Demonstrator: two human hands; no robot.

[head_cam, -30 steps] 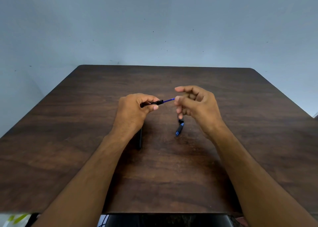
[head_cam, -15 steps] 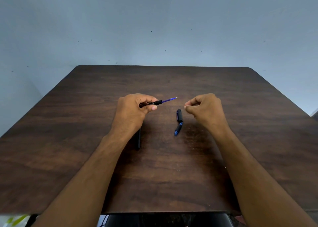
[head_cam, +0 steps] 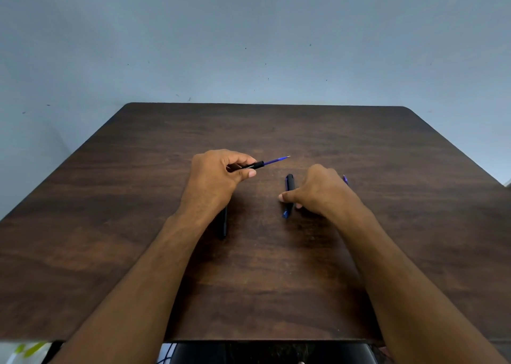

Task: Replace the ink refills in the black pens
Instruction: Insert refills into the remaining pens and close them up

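My left hand (head_cam: 218, 178) grips a black pen barrel (head_cam: 250, 167) above the table. A blue ink refill (head_cam: 276, 160) sticks out of the barrel and points right. My right hand (head_cam: 322, 195) is down on the table, with thumb and fingers pinched around a short black pen piece with a blue end (head_cam: 289, 182). A small blue tip (head_cam: 345, 180) shows behind the right hand; I cannot tell whether it is held or lying there. Another black pen (head_cam: 223, 224) lies on the table, partly hidden under my left wrist.
The dark wooden table (head_cam: 387, 148) stands against a plain pale blue wall. Its front edge is close to me, with dark objects and cables below it.
My right hand has moved away from the refill tip, dropped to the table and closed around the black pen piece. My left hand has kept the barrel nearly still.
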